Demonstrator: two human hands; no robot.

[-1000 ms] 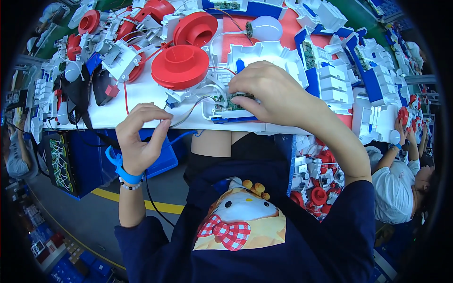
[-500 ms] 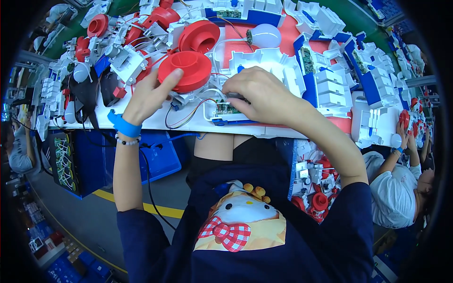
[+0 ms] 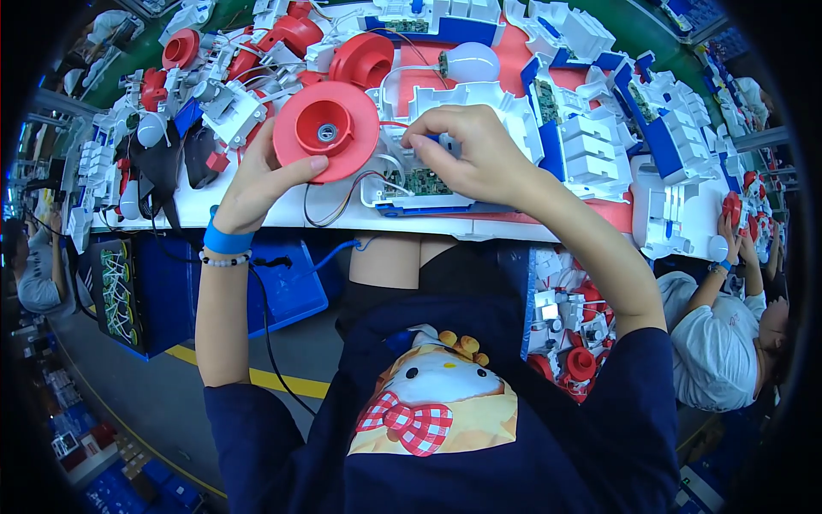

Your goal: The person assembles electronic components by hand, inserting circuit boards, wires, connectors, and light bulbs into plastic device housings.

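Note:
My left hand (image 3: 261,184) grips a red round flanged part (image 3: 364,128) by its rim, thumb on the front. Its hollow cup faces me, with a small metal piece at the bottom. My right hand (image 3: 479,158) has thumb and index finger pinched together over an open white plastic housing (image 3: 514,124). A thin red wire and white wires run to those fingertips, but what they grip is partly hidden. Below them lies a green circuit board (image 3: 425,182) in the housing's near edge. Coloured wires (image 3: 344,206) loop out of the housing's left side.
Another red flanged part (image 3: 364,58) and a white bulb-shaped piece (image 3: 473,62) lie behind. White-and-blue housings (image 3: 591,158) crowd the right, with wired assemblies (image 3: 231,116) at left. Below the table are a blue bin (image 3: 295,283) and a box of parts (image 3: 578,347). A person (image 3: 715,343) works at right.
My left hand has tilted the red flanged part, so its cup now turns toward me, and shifted it slightly left. My right hand has moved slightly with fingertips still together.

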